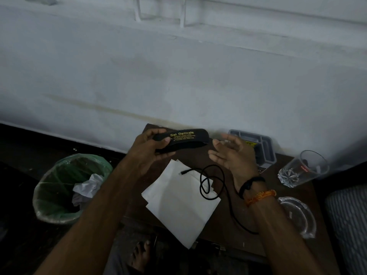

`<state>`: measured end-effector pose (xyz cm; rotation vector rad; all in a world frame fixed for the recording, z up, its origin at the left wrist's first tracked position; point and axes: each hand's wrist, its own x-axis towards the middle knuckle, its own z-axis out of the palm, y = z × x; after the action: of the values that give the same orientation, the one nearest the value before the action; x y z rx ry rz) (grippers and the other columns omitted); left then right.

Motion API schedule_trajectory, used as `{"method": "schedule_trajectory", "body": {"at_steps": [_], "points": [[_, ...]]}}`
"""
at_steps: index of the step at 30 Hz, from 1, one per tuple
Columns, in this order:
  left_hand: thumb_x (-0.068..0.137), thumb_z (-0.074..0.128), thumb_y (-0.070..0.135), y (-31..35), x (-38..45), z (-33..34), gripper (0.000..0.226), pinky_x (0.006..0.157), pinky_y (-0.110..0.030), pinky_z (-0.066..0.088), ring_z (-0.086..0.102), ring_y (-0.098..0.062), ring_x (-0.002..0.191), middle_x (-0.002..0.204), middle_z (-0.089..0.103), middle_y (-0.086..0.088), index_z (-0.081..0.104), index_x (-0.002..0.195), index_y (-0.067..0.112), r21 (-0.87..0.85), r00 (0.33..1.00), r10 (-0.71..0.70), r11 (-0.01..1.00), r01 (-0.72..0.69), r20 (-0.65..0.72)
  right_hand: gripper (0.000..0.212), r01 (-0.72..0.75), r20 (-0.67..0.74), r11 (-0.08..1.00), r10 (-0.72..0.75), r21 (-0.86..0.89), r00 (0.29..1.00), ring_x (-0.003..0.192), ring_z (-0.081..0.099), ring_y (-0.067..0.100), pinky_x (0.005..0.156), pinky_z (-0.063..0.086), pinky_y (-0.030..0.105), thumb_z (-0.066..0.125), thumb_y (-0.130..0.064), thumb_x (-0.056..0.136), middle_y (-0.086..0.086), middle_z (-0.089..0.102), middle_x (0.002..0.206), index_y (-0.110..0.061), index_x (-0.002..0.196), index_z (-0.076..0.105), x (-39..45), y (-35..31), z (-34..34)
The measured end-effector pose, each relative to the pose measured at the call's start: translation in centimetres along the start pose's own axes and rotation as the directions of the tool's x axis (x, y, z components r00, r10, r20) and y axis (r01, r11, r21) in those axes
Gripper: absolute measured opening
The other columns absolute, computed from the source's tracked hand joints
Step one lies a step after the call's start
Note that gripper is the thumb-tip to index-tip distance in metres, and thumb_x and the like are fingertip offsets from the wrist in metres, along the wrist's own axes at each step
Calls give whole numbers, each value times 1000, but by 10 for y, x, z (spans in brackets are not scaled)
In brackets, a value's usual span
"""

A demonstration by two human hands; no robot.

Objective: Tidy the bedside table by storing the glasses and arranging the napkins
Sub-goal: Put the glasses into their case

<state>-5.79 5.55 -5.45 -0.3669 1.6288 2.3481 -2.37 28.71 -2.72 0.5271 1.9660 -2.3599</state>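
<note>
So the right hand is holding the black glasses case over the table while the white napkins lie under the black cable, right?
Not quite. The head view shows the left hand gripping the black glasses case; the right hand is open and empty beside it. The rest holds: the white napkins lie on the table under the black cable.

Both forearms are stretched forward. The left hand (151,149) is curled, thumb on top, gripping something. The right hand (232,155) is held open, palm turned inward, fingers spread and relaxed.

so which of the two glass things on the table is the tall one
The drinking glass at the far right, upright with red lettering; the other is a low glass dish nearer the person.
</note>
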Motion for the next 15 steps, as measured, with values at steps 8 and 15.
{"method": "schedule_trajectory", "body": {"at_steps": [8, 15], "points": [[89, 62, -5, -14, 26, -26, 38, 75, -43, 62, 60, -36, 110, 130, 51, -18, 51, 124, 2, 116, 986, 23, 993, -4, -164, 22, 63, -37, 991, -67, -115, 997, 81, 73, 25, 64, 58, 23, 73, -1, 84, 21, 70, 101, -1, 104, 65, 1, 4, -4], [84, 70, 0, -26, 39, -33, 45, 70, -40, 63, 59, -37, 113, 133, 50, -17, 51, 124, 5, 199, 940, 97, 980, -33, -326, 17, 97, -28, 969, -106, -228, 994, 75, 74, 20, 63, 58, 23, 71, 0, 84, 13, 74, 90, -1, 101, 68, 1, 5, -9]]}}
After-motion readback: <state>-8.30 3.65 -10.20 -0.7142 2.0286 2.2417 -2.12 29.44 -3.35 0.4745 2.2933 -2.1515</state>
